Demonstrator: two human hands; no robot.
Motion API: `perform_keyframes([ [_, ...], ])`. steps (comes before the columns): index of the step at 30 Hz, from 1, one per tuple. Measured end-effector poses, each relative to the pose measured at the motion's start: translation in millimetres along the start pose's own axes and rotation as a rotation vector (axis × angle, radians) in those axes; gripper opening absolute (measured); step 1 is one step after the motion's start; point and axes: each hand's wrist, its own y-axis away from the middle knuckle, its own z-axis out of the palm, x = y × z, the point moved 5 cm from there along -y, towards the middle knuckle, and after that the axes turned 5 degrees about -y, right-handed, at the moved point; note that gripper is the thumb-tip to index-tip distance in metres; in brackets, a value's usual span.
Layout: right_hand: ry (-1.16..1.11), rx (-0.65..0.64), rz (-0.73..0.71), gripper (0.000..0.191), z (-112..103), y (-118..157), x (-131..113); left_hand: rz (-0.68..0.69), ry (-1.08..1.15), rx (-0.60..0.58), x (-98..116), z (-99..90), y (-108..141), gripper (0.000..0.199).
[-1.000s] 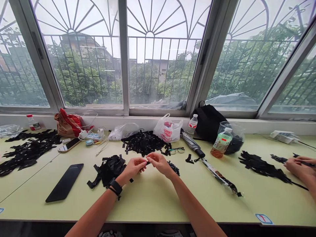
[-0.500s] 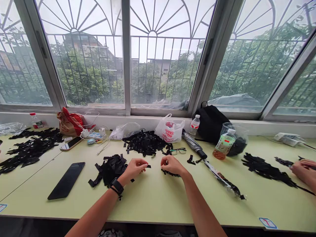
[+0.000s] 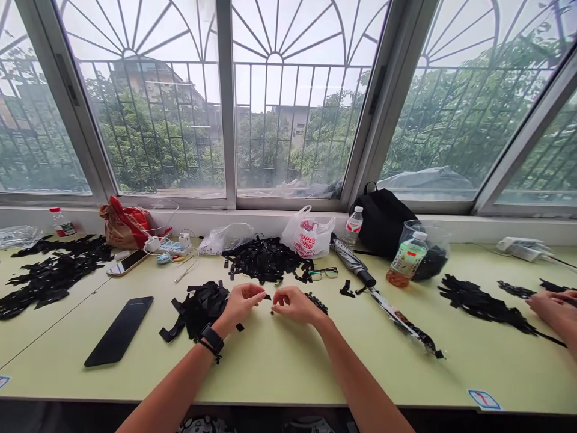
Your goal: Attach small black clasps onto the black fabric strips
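Note:
My left hand (image 3: pixel 242 305) is pinched on a small black strip (image 3: pixel 267 297), whose end sticks out past the fingertips. Close beside it, my right hand (image 3: pixel 294 304) is closed, its fingertips near the strip. A tiny dark bit (image 3: pixel 271 312) shows under the right fingertips; whether they grip it I cannot make out. Behind the right hand lies a small heap of little black parts (image 3: pixel 318 302), partly hidden by it. A pile of black fabric-like strips (image 3: pixel 198 310) lies left of my left hand, partly covered by it.
Further back lie a larger black pile (image 3: pixel 264 260), eyeglasses (image 3: pixel 323 273) and a white plastic bag (image 3: pixel 307 233). A folded umbrella (image 3: pixel 354 261) and a bottle (image 3: pixel 407 258) stand to the right. A dark phone-like slab (image 3: pixel 119 332) lies left. Another person's hand (image 3: pixel 552 310) works at far right.
My right hand has moved left from the heap of little black parts to my left hand, uncovering part of the heap. The left hand still pinches the strip.

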Motion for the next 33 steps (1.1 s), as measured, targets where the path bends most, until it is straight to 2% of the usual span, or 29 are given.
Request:
perform_keyframes([
  [6,-0.053,0.144,-0.033,0.026,-8,-3,-13,0.006,0.059,-0.025,-2,1.2,-1,0.032],
  [12,-0.077,0.022,0.008,0.038,7,-5,-14,0.026,0.052,-0.102,1,3.9,1,0.03],
  [21,-0.101,-0.017,0.144,0.031,15,-2,-4,0.006,-0.115,-0.06,-5,-7.6,-3,0.028],
  [28,-0.071,-0.038,0.209,0.022,19,-2,10,-0.015,-0.198,-0.16,-6,1.2,3,0.024],
  [33,-0.059,-0.044,0.2,0.018,21,-2,11,0.014,-0.235,-0.166,-5,3.1,4,0.022],
])
